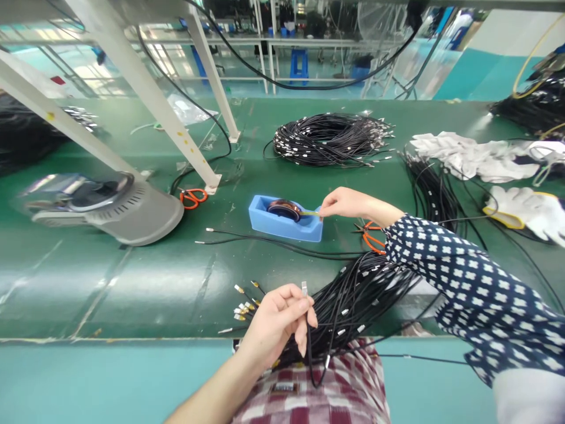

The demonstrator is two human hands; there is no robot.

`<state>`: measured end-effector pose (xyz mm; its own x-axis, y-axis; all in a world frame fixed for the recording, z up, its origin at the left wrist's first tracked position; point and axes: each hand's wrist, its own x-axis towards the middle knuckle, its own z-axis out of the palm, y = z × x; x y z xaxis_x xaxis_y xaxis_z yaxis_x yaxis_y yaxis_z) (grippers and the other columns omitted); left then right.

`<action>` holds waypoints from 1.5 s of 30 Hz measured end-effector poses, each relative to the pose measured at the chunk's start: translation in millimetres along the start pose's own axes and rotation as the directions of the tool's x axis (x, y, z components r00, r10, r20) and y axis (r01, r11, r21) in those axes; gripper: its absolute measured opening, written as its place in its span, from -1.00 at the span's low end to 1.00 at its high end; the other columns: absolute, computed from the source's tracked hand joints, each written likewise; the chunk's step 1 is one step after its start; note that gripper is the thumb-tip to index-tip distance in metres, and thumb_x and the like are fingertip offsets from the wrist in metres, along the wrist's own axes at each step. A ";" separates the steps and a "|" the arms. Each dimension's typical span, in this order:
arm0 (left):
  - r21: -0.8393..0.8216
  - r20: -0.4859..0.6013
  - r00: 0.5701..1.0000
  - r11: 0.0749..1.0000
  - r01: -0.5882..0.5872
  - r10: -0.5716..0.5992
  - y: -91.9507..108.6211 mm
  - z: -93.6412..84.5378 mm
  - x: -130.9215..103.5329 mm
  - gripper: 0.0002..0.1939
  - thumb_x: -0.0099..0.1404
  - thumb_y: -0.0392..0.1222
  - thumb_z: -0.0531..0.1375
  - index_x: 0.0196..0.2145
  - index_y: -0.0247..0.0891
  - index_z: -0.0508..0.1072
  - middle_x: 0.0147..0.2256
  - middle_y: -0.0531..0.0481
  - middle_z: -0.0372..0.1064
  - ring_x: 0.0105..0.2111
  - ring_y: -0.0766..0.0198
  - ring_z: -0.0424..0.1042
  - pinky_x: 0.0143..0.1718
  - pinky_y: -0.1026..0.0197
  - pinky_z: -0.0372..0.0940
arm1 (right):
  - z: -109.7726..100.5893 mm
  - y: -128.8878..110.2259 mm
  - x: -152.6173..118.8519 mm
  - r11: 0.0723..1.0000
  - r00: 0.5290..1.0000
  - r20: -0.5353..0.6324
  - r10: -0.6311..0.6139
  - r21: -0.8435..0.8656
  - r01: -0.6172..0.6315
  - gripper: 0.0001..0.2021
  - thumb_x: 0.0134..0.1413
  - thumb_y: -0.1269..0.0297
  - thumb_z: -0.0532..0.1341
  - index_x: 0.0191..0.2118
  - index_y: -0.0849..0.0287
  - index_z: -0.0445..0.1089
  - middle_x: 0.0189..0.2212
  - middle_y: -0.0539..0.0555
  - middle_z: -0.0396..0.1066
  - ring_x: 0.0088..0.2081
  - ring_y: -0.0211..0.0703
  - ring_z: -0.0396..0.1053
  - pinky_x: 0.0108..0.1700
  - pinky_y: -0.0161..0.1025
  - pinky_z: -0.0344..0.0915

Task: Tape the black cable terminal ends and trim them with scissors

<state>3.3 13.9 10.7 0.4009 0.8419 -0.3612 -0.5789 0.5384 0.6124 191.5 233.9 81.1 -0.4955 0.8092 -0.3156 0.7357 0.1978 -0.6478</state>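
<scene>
Near the table's front edge my left hand (282, 315) is closed on a black cable (309, 341), its metal plug (304, 288) pointing up past my fingertips. My right hand (339, 202) pinches the end of a strip of amber tape (309, 213) at the right end of a blue tape dispenser (282, 228). The strip runs from the brown tape roll (285, 209) inside it. A large bundle of black cables (353, 294) lies across the table edge and my lap, below my right forearm. Several yellow-wrapped cable ends (246, 307) stick out left of my left hand.
Orange-handled scissors (373, 237) lie beside my right wrist; another pair (193, 198) lies near a grey lamp-like device (136, 206). A coiled cable bundle (326, 138) sits farther back. White gloves (472, 156) lie at right. White posts (150, 88) rise at left.
</scene>
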 end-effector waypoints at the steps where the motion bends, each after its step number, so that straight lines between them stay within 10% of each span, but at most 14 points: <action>1: -0.001 0.001 1.000 1.000 0.001 -0.001 -0.1 -0.2 -0.1 -0.76 0.20 -0.18 0.35 -0.40 -0.36 0.38 -0.53 -0.05 0.50 -0.78 0.46 0.26 -0.78 0.37 0.32 | 0.5 2.5 -2.1 1.000 1.000 -0.008 0.019 0.009 -0.018 -0.78 -0.15 0.13 0.29 -0.44 0.18 0.57 -0.41 0.04 0.52 -0.35 -0.17 0.33 -0.30 -0.26 0.16; 33: 0.005 0.016 1.000 1.000 0.007 -0.007 0.8 -2.3 -0.4 -0.76 0.22 -0.18 0.34 -0.40 -0.34 0.35 -0.53 -0.03 0.50 -0.78 0.45 0.26 -0.78 0.36 0.32 | 8.0 19.9 -3.4 0.983 0.997 0.031 0.075 0.165 -0.079 -0.80 -0.18 0.14 0.26 -0.50 0.17 0.50 -0.54 -0.03 0.34 -0.46 -0.27 0.19 -0.38 -0.31 0.15; 45: 0.106 -0.068 0.997 0.994 -0.016 0.023 9.1 0.2 1.2 -0.71 0.18 -0.12 0.36 -0.38 -0.30 0.33 -0.54 0.01 0.47 -0.78 0.46 0.23 -0.78 0.36 0.30 | 70.9 38.4 -35.9 0.982 0.973 -0.224 0.061 0.188 -0.019 -0.82 -0.02 0.20 0.23 -0.40 0.22 0.44 -0.37 0.10 0.41 -0.34 -0.19 0.29 -0.28 -0.28 0.21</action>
<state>-1.3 19.8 16.0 0.3379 0.8546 -0.3942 -0.5066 0.5182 0.6891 204.9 173.3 18.4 -0.3335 0.9231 -0.1915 0.6445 0.0750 -0.7609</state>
